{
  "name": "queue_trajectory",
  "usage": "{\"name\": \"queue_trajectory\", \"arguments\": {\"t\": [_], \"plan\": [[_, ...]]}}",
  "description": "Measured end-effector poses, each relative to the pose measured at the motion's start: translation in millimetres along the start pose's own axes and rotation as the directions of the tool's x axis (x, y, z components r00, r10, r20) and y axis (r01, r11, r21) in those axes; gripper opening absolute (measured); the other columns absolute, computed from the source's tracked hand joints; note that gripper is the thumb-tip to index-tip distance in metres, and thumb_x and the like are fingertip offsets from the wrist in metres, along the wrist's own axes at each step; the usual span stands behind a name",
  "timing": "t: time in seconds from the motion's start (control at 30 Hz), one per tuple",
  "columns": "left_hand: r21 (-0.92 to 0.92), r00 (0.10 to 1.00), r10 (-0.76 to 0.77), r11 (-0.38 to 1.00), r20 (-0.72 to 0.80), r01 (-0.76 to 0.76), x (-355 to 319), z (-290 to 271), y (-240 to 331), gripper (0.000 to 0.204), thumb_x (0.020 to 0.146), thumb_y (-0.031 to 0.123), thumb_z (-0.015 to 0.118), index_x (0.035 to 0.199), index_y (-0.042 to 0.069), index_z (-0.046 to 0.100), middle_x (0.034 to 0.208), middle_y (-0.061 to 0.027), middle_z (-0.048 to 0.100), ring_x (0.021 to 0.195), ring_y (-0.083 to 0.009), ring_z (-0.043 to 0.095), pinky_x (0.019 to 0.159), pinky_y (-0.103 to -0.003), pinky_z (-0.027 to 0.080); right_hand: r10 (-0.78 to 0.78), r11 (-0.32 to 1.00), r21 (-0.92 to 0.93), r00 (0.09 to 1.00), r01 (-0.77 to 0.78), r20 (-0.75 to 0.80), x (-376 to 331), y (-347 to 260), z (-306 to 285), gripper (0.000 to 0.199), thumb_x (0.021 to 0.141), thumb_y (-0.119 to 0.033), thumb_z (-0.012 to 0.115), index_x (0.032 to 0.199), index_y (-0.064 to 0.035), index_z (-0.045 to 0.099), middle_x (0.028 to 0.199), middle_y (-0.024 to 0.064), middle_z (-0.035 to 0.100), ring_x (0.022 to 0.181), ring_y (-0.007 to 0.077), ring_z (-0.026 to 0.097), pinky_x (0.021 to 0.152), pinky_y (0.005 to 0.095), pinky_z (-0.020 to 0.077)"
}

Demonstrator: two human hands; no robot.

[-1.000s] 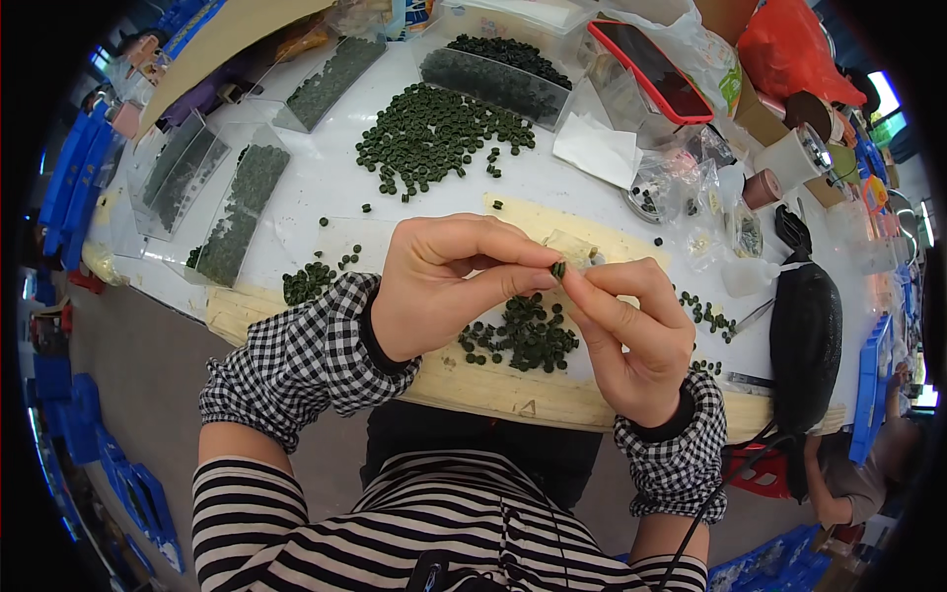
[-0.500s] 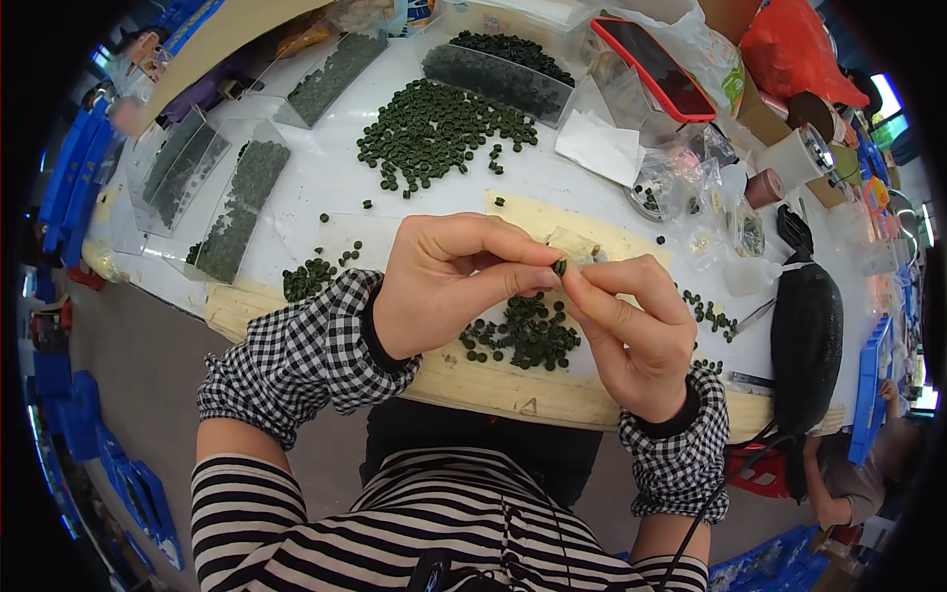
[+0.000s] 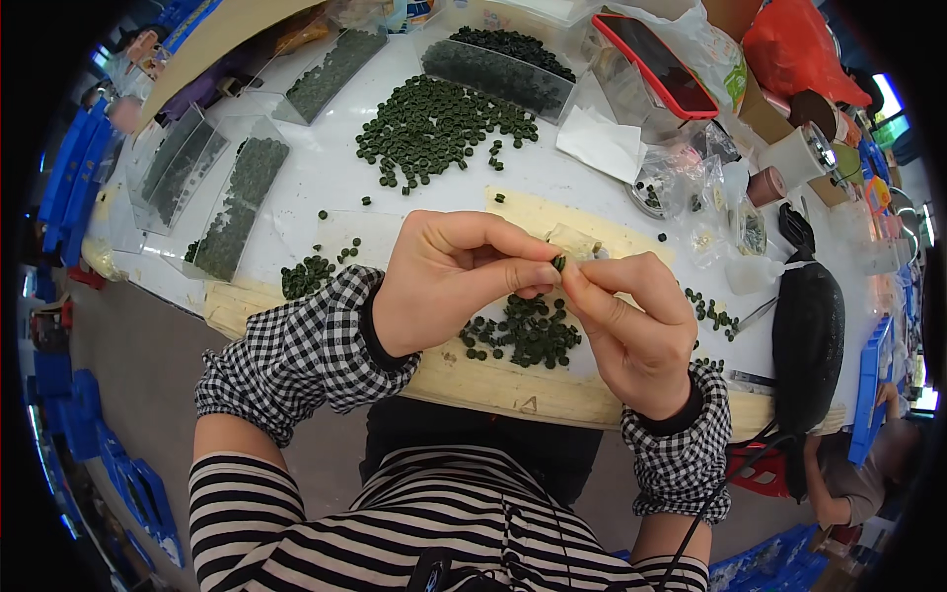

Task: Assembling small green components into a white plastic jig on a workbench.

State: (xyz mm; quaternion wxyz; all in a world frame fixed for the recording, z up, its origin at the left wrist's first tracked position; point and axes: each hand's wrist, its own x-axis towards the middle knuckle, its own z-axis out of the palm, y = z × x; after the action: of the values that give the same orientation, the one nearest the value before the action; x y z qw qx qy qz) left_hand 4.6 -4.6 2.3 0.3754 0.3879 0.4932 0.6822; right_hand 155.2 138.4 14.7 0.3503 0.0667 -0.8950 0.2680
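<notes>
A small dark green round piece [image 3: 559, 263] is pinched between the fingertips of both hands above the table. My left hand [image 3: 444, 281] grips it from the left between thumb and forefinger, and my right hand [image 3: 636, 331] meets it from the right in a similar pinch. The fingers cover most of the piece. Below them lies a loose heap of the same green pieces [image 3: 538, 333], partly hidden by the hands. Smaller groups sit beside my left cuff [image 3: 306, 276] and to the right of my right hand [image 3: 712, 314].
A large spread of green pieces [image 3: 424, 128] covers the table's far middle. Clear plastic boxes [image 3: 498, 79] of pieces stand behind it and at left [image 3: 237, 207]. A red-edged phone [image 3: 656, 67], white paper [image 3: 599, 145] and a black bag [image 3: 809, 335] are at right.
Both hands keep their pinch on the green piece, which has shifted up very slightly with the fingertips. The other things stay in place.
</notes>
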Motion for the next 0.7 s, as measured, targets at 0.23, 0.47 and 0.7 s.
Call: {"name": "queue_trajectory", "arguments": {"t": [0.23, 0.47, 0.7], "plan": [[-0.032, 0.999, -0.047, 0.998, -0.022, 0.046, -0.1, 3.5, 3.7, 0.014, 0.086, -0.005, 0.064, 0.099, -0.006, 0.064, 0.092, -0.0156, 0.069, 0.082, -0.0166, 0.067, 0.075, -0.027, 0.057, 0.034, 0.998, 0.054, 0.999, -0.032, -0.031, -0.1, -1.4, 0.3, 0.041, 0.070, 0.007, 0.071, 0.109, -0.0038, 0.069, 0.094, 0.0058, 0.065, 0.074, 0.0198, 0.058, 0.064, 0.0291, 0.0477], [0.087, 0.995, 0.096, 0.992, -0.001, -0.095, -1.5, 8.0, 7.9, 0.018, 0.084, -0.005, 0.066, 0.102, -0.005, 0.063, 0.096, -0.0125, 0.066, 0.088, -0.0163, 0.066, 0.079, -0.026, 0.055, 0.106, 0.984, 0.150, 0.992, -0.095, -0.072, 1.3, -3.6, -1.3, 0.039, 0.073, 0.004, 0.072, 0.110, -0.0061, 0.069, 0.092, 0.0065, 0.065, 0.075, 0.0193, 0.059, 0.065, 0.0284, 0.0477], [0.362, 0.956, 0.282, 0.885, 0.085, -0.294, -3.0, 3.4, 7.0, 0.019, 0.079, -0.009, 0.070, 0.097, -0.003, 0.064, 0.093, -0.0131, 0.065, 0.085, -0.0166, 0.064, 0.076, -0.027, 0.053, 0.091, 0.987, 0.137, 0.993, -0.080, -0.079, 0.9, -3.0, -0.7, 0.038, 0.073, 0.003, 0.072, 0.110, -0.0067, 0.070, 0.092, 0.0062, 0.065, 0.075, 0.0192, 0.059, 0.065, 0.0283, 0.0476]]}}
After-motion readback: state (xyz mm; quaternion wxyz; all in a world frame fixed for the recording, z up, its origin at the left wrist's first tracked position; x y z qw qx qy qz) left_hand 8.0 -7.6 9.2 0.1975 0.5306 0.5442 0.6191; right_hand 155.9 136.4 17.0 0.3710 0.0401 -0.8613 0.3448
